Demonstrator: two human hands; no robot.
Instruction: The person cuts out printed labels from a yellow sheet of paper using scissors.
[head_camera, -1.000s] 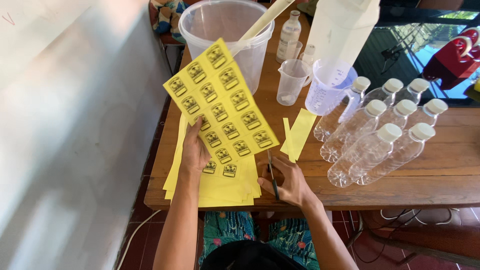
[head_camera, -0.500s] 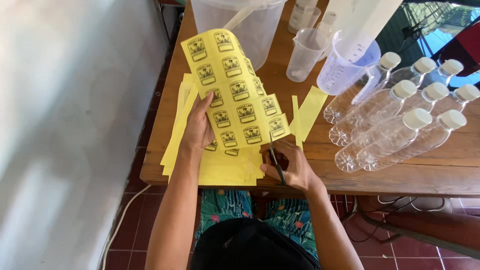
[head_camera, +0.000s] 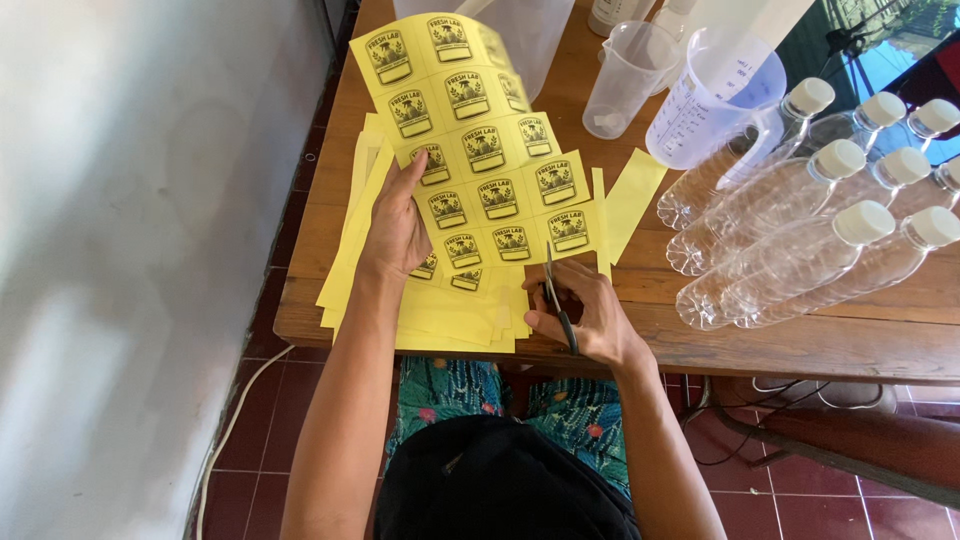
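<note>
Scissors (head_camera: 558, 300) sit gripped in the right hand (head_camera: 590, 315), blades at the lower edge of a yellow label sheet (head_camera: 475, 150). The left hand (head_camera: 398, 225) grasps that sheet's left side, raised over yellow scraps (head_camera: 450, 325) on the desk (head_camera: 800, 345), near empty bottles (head_camera: 800, 240).
</note>
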